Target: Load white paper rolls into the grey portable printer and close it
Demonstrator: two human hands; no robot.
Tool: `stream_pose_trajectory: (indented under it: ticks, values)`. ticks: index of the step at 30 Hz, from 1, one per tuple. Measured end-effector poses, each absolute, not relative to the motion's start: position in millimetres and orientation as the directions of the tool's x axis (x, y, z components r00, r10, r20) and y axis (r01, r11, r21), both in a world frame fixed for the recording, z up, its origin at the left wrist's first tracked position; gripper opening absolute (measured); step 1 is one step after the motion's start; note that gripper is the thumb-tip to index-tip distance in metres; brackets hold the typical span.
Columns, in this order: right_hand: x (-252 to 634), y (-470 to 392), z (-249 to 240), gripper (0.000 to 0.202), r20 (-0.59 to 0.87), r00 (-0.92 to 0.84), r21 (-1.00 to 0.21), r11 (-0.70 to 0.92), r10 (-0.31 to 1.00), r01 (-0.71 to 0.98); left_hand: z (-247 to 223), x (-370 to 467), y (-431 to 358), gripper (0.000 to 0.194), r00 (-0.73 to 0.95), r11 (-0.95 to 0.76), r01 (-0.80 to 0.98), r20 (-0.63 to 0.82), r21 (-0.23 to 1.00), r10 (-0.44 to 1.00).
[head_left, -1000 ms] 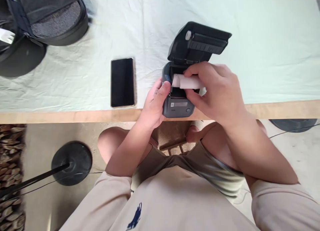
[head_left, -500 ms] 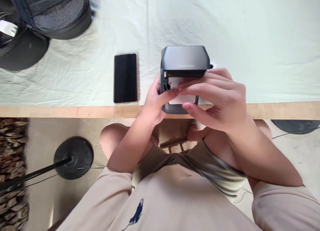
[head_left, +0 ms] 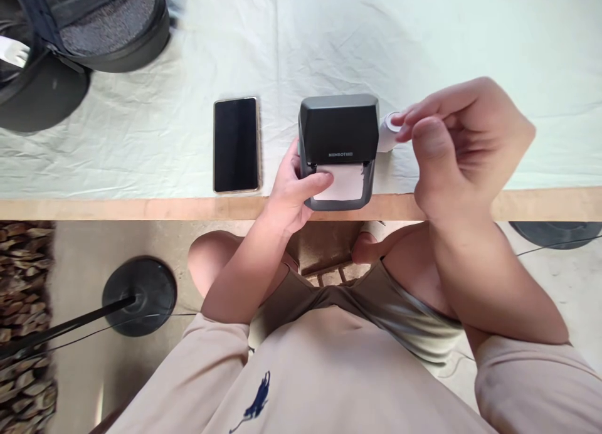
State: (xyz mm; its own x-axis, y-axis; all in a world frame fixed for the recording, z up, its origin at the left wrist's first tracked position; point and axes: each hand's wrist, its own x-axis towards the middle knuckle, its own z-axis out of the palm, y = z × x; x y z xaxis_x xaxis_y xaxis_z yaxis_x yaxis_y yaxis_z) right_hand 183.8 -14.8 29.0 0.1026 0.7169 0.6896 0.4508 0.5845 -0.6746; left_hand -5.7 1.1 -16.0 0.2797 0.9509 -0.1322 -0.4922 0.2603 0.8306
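Lid (head_left: 338, 130) now lowered over the printer (head_left: 336, 205), covering its inside; paper (head_left: 348, 184) shows.
Left hand (head_left: 288, 192) clamps the printer at the worktop's (head_left: 141, 209) near edge; right hand (head_left: 470, 145), fingers apart, nears the white roll (head_left: 385, 139).

A dark phone (head_left: 236, 145) lies near an open black case (head_left: 113, 32) on pale cloth (head_left: 446, 39).

Black printer (head_left: 338, 130) with pale lettering, white paper (head_left: 341, 182), pale green cloth (head_left: 291, 51), beige shirt (head_left: 338, 371) with navy emblem (head_left: 258, 396)
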Motion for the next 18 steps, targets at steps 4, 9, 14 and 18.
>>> stream_pose_trajectory:
  ticks: [4,9,14,18]
  values:
    - [184.4,-12.2,18.3,0.036,0.558,0.008,-0.767,0.512,0.830,0.388,1.8,-4.1,-6.6,0.049,0.250,0.312,-0.500,-0.210,0.808,0.945]
    - [178.6,-21.3,15.6,0.061,0.354,-0.183,-0.821,0.398,0.917,0.410,16.0,-4.3,-13.1,0.036,0.295,0.383,-0.495,-0.263,0.780,0.918]
    - [180.4,-16.2,7.4,0.067,0.345,-0.184,-0.801,0.391,0.921,0.453,18.8,1.0,-13.5,0.041,0.235,0.417,-0.460,-0.346,0.784,0.909]
    - [182.6,-8.3,0.3,0.063,0.350,-0.186,-0.813,0.397,0.918,0.425,30.3,13.7,-12.9,0.046,0.224,0.404,-0.587,-0.338,0.701,0.914]
